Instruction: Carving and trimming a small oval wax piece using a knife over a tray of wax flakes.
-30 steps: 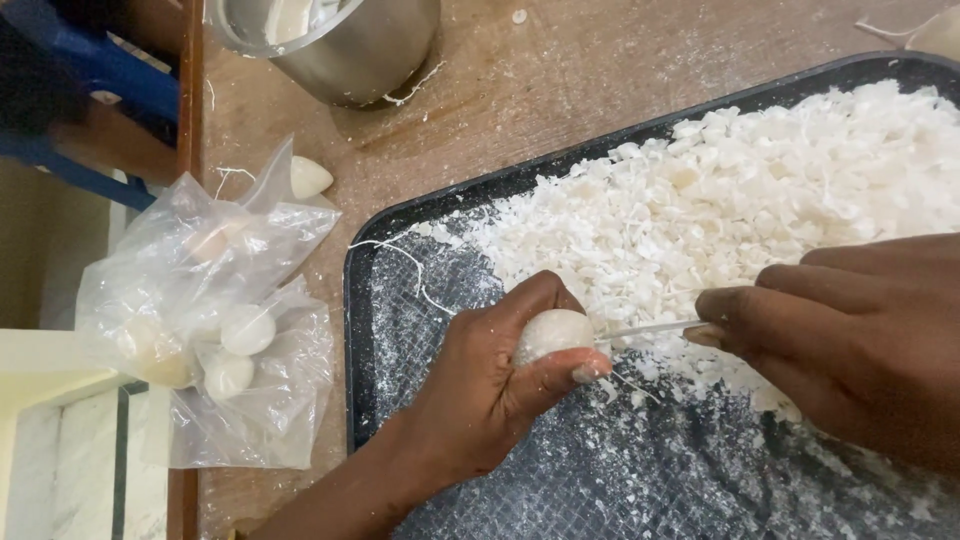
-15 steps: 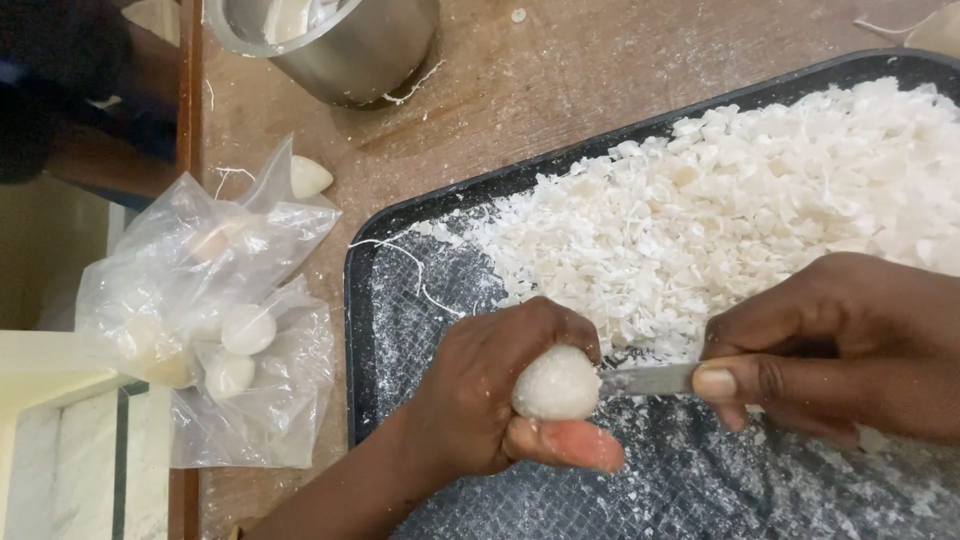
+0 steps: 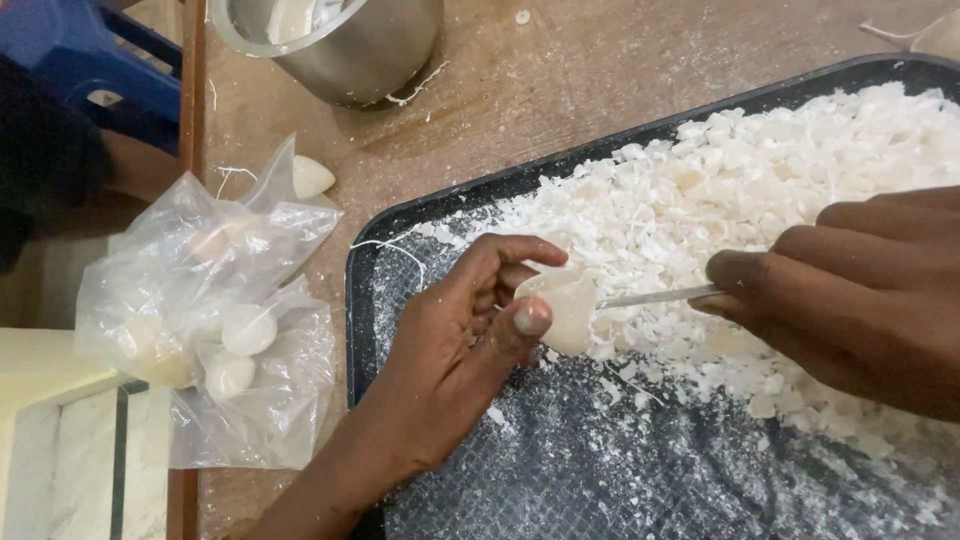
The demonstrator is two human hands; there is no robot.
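Observation:
My left hand (image 3: 465, 345) grips a white, rounded lump (image 3: 567, 305) between thumb and fingers, over the near part of a dark tray (image 3: 362, 290). My right hand (image 3: 850, 290) holds a thin metal blade (image 3: 655, 296) whose tip meets the lump's right side. A big heap of white shavings (image 3: 760, 200) fills the tray's far and right parts. Fine white crumbs dust the tray's near surface.
A clear plastic bag (image 3: 215, 310) with several white lumps lies left of the tray on the wooden table. One loose lump (image 3: 310, 177) sits by the bag. A steel pot (image 3: 345, 45) stands at the far edge. A blue seat (image 3: 90, 70) is at far left.
My left hand has turned the lump and lifted it slightly toward the heap. My right hand has shifted right and up, with the blade still against the lump.

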